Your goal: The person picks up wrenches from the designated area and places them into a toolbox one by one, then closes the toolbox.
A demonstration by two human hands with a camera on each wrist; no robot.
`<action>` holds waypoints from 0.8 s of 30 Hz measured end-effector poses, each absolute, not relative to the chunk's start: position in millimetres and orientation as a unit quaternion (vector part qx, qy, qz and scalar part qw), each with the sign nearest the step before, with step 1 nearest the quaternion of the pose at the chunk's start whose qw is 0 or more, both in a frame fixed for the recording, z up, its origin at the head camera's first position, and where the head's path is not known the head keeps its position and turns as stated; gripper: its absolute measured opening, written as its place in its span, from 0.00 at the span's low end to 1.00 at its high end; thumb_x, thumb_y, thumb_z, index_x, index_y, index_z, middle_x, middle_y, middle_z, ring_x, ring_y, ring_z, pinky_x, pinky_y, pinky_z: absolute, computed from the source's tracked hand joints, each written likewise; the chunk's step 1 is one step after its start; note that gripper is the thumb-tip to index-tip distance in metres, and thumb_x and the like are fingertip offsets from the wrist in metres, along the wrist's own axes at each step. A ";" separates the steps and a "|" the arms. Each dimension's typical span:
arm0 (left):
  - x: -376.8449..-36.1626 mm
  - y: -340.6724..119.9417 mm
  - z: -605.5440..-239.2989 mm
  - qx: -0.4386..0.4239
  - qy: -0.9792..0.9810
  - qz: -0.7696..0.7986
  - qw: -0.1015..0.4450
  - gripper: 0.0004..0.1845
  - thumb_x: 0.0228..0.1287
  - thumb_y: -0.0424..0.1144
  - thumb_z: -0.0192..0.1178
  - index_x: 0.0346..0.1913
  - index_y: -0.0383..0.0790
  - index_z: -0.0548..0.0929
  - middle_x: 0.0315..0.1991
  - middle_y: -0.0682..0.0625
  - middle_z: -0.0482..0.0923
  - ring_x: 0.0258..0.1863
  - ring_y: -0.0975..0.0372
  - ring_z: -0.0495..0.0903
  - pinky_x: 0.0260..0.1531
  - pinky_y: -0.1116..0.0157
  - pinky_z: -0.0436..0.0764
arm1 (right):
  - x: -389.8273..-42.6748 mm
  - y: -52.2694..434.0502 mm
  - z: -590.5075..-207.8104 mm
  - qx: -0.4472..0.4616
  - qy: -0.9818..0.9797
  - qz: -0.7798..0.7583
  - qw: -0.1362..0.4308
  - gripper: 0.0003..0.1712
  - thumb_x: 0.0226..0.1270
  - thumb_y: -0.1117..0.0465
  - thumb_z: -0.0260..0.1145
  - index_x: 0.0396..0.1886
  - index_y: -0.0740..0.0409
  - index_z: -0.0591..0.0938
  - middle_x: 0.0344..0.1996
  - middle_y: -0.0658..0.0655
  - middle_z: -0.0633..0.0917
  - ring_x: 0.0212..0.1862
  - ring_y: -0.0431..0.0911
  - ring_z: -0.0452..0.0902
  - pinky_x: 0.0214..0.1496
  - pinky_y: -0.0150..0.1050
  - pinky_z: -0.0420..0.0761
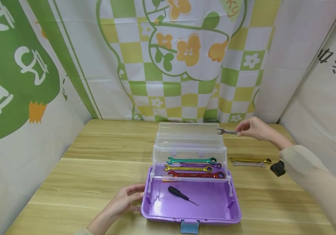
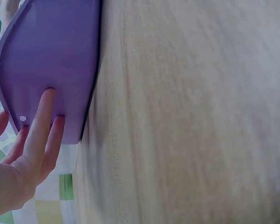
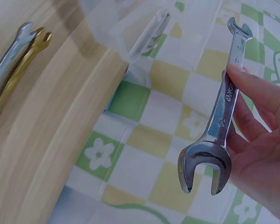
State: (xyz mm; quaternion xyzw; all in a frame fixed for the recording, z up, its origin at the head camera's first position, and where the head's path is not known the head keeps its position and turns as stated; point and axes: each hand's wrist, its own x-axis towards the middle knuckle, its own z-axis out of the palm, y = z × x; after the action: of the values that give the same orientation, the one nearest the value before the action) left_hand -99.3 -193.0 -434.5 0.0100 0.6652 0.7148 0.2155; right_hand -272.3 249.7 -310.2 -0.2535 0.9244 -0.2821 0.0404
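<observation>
A silver open-ended wrench (image 3: 219, 116) is pinched between the thumb and fingers of my right hand (image 1: 254, 128), raised beside the toolbox's clear upper trays (image 1: 189, 140). Both of its open jaws show in the right wrist view. My left hand (image 1: 123, 199) touches the left side of the purple toolbox (image 1: 191, 213); its fingers (image 2: 42, 112) lie extended against the outer wall. Green (image 1: 191, 160), purple (image 1: 198, 165), yellow (image 1: 186, 168) and red wrenches (image 1: 195, 175) lie in the lower clear tray. A black-handled screwdriver (image 1: 182, 195) sits on the toolbox's purple floor.
Right of the toolbox, a gold wrench (image 1: 250, 160) and a silver wrench (image 1: 248, 164) lie side by side on the wooden table (image 1: 97, 160). A blue latch (image 1: 189, 227) hangs at the toolbox's front. A patterned curtain (image 1: 185, 94) stands behind the table.
</observation>
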 end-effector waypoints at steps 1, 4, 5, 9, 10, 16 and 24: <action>-99.4 -193.1 -434.4 0.010 0.665 0.715 0.215 0.31 0.58 0.35 0.54 0.59 0.21 0.57 0.57 0.30 0.61 0.47 0.51 0.74 0.41 0.51 0.80 | -273.3 246.1 -308.9 -0.260 0.923 -0.281 0.041 0.07 0.55 0.67 0.63 0.33 0.65 0.82 0.29 0.56 0.83 0.32 0.44 0.76 0.32 0.34 0.78; -99.5 -193.2 -434.1 0.011 0.665 0.715 0.215 0.31 0.58 0.35 0.54 0.59 0.20 0.57 0.57 0.30 0.61 0.47 0.50 0.74 0.41 0.51 0.79 | -276.5 235.2 -306.2 -0.273 0.919 -0.281 0.043 0.06 0.54 0.67 0.64 0.32 0.65 0.82 0.27 0.55 0.83 0.30 0.43 0.75 0.29 0.33 0.78; -99.5 -193.2 -434.1 0.010 0.664 0.716 0.215 0.31 0.58 0.35 0.55 0.59 0.20 0.57 0.57 0.30 0.62 0.47 0.50 0.74 0.41 0.51 0.79 | -277.5 231.3 -305.7 -0.278 0.918 -0.281 0.043 0.06 0.54 0.67 0.64 0.32 0.65 0.82 0.27 0.55 0.83 0.29 0.43 0.75 0.28 0.33 0.77; -99.3 -193.1 -434.3 0.008 0.664 0.716 0.214 0.31 0.58 0.35 0.55 0.59 0.20 0.57 0.57 0.30 0.62 0.47 0.50 0.74 0.41 0.51 0.80 | -280.9 215.4 -304.9 -0.301 0.907 -0.289 0.050 0.07 0.52 0.70 0.64 0.32 0.67 0.82 0.27 0.57 0.83 0.29 0.43 0.76 0.29 0.31 0.78; -99.4 -193.0 -434.4 0.008 0.664 0.716 0.214 0.31 0.58 0.35 0.55 0.59 0.20 0.57 0.57 0.30 0.62 0.47 0.50 0.74 0.41 0.51 0.80 | -281.5 211.5 -304.6 -0.307 0.904 -0.293 0.052 0.07 0.52 0.70 0.64 0.32 0.67 0.82 0.28 0.58 0.83 0.30 0.44 0.76 0.30 0.31 0.79; -99.4 -192.7 -434.6 0.008 0.666 0.715 0.213 0.31 0.58 0.36 0.55 0.59 0.21 0.57 0.57 0.30 0.61 0.47 0.50 0.73 0.40 0.51 0.80 | -282.8 191.1 -303.2 -0.332 0.890 -0.302 0.073 0.08 0.52 0.71 0.63 0.34 0.70 0.81 0.30 0.61 0.83 0.33 0.49 0.78 0.33 0.34 0.81; -99.0 -193.1 -433.6 0.009 0.669 0.711 0.214 0.31 0.58 0.36 0.55 0.59 0.21 0.57 0.58 0.30 0.61 0.47 0.50 0.73 0.40 0.51 0.80 | -286.6 168.7 -303.8 -0.356 0.888 -0.279 0.083 0.08 0.53 0.71 0.62 0.34 0.67 0.82 0.30 0.60 0.84 0.33 0.48 0.79 0.35 0.38 0.82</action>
State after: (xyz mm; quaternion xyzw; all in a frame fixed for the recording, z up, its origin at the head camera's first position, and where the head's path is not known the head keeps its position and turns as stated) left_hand -99.0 -193.1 -433.6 0.0085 0.6693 0.7114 0.2142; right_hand -286.6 168.7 -303.8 -0.3559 0.8881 -0.2787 0.0834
